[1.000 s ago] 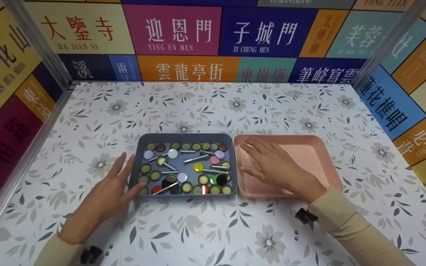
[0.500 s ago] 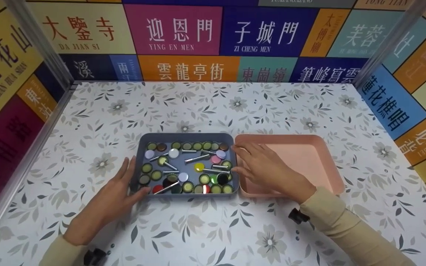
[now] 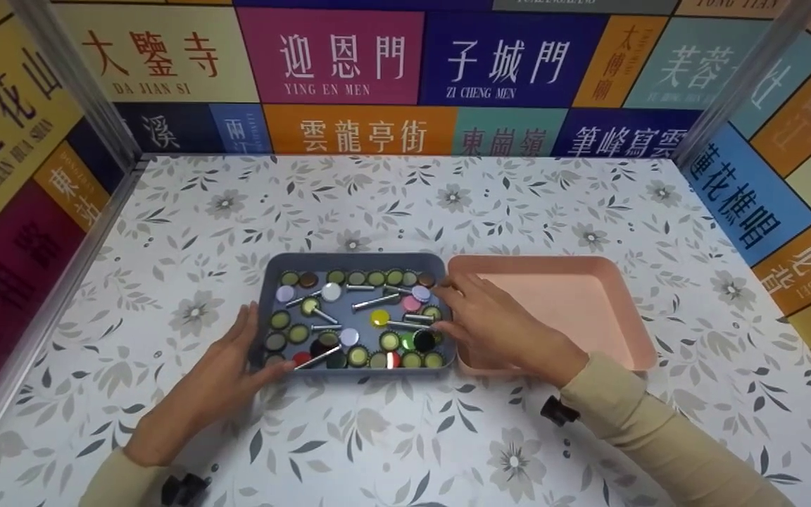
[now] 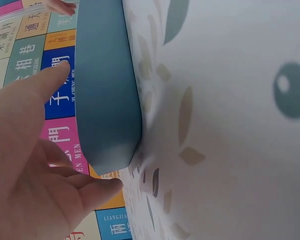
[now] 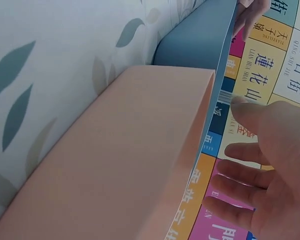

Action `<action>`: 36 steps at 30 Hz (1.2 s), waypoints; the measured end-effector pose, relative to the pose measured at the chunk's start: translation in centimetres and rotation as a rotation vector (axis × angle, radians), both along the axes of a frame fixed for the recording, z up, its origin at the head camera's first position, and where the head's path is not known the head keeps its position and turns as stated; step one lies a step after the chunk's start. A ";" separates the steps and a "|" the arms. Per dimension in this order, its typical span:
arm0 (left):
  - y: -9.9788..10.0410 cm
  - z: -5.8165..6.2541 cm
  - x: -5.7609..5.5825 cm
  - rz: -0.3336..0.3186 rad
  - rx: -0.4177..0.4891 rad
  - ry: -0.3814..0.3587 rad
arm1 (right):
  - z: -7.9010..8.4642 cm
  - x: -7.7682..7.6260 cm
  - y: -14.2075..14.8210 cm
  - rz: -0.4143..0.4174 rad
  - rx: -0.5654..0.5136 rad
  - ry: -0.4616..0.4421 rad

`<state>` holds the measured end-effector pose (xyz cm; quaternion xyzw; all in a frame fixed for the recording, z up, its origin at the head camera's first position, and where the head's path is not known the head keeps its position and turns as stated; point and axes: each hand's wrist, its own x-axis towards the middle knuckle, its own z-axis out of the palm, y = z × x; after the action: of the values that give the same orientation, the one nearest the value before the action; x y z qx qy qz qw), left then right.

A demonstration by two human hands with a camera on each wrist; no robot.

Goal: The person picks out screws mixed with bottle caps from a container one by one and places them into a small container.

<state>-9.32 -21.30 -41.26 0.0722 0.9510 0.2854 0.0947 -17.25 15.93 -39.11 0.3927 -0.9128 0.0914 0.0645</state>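
A blue-grey tray point(image 3: 353, 262) holds several bottle caps, among them a yellow bottle cap point(image 3: 379, 319) and a white bottle cap point(image 3: 331, 291), mixed with short silver metal rods point(image 3: 375, 302). My left hand point(image 3: 217, 370) is at the tray's left end, thumb over the near corner and fingers along the outer wall. Over the tray's right rim reaches my right hand point(image 3: 500, 320), its fingertips and thumb just above the caps and rods there. In the right wrist view its fingers point(image 5: 235, 172) are loosely spread with nothing between them.
A pink tray point(image 3: 581, 299) stands against the blue-grey tray's right side, partly under my right forearm. Both trays rest on a floral-patterned tabletop point(image 3: 405, 429). Panels with printed signs point(image 3: 338, 60) enclose the back and sides.
My right hand has moved left from over the pink tray to the blue-grey tray's right rim. The left hand has shifted slightly right, its thumb further over the tray.
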 end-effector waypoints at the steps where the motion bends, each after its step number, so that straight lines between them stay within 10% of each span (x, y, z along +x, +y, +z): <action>1: 0.0 -0.1 0.0 0.002 0.011 -0.003 | 0.0 0.0 -0.1 0.000 -0.002 -0.007; 36: 0.4 -1.2 -0.6 0.030 0.195 -0.044 | 0.1 -0.6 -2.6 0.021 0.151 -0.122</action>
<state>-9.88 -20.92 -42.49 0.0607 0.9174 0.3793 0.1040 -17.83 13.30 -39.01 0.3996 -0.9152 0.0468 -0.0221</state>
